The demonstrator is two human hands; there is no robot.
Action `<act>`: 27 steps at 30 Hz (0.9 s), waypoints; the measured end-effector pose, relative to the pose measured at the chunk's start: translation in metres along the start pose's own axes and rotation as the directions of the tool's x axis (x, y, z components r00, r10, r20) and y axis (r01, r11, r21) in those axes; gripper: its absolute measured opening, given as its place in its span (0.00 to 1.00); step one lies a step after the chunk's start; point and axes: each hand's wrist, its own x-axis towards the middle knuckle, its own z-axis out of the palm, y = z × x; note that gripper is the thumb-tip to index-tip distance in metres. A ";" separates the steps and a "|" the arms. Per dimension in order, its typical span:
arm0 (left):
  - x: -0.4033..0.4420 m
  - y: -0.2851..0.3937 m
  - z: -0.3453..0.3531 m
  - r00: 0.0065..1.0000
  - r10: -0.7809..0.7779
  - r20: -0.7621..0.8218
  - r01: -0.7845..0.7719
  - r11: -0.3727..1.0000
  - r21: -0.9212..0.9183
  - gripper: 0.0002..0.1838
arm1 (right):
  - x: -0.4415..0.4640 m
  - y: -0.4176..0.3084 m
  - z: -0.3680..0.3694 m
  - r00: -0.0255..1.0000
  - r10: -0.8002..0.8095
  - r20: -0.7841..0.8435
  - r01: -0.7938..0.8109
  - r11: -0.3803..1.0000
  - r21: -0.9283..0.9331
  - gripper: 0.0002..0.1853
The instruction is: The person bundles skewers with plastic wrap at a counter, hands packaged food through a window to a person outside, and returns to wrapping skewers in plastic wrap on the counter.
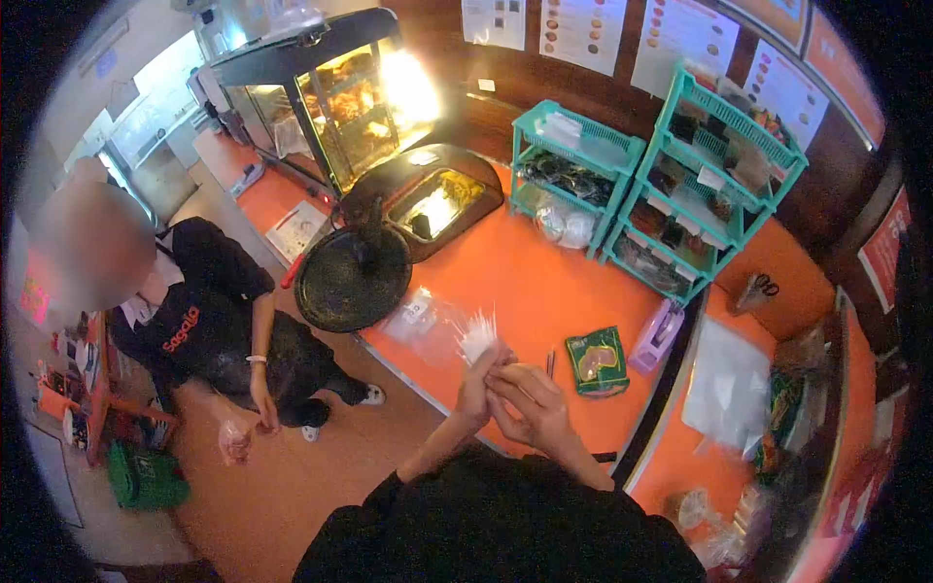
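My left hand (475, 391) is closed around a bundle of thin white sticks (476, 336), whose tips fan out above my fingers. Right beside it, my right hand (533, 400) has its fingers bent and pressed together against the left fingertips. What those right fingers hold, if anything, is too small to make out. Beneath and beyond my hands lies the orange counter (505, 277). A clear plastic bag (420, 316) rests on it to the left of the sticks. Toward the right lies a green packet (597, 360) with a pale picture on it.
A purple tape dispenser (657, 335) stands beyond the packet. Teal shelf racks (630, 223) hold packaged goods at the back. A round dark lid (353, 277) and a lit food warmer (330, 107) are at the left. A person in a dark shirt (209, 311) stands left of the counter.
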 end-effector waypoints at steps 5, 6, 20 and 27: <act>-0.019 0.013 0.015 0.950 -0.179 0.254 0.162 0.983 0.084 0.12 | 0.027 0.010 -0.038 0.977 0.102 0.188 -0.120 0.989 0.088 0.16; -0.022 0.015 0.016 0.949 -0.184 0.257 0.169 0.982 0.081 0.12 | 0.042 0.010 -0.042 0.976 0.107 0.190 -0.125 0.989 0.082 0.16; -0.040 0.034 0.027 0.776 -0.475 0.415 0.287 0.852 0.439 0.12 | 0.123 0.036 -0.035 0.321 -0.212 0.923 -0.200 0.937 0.285 0.11; -0.040 0.036 0.022 0.786 -0.468 0.405 0.320 0.868 0.380 0.12 | 0.115 0.036 -0.026 0.338 -0.220 0.915 -0.171 0.942 0.290 0.09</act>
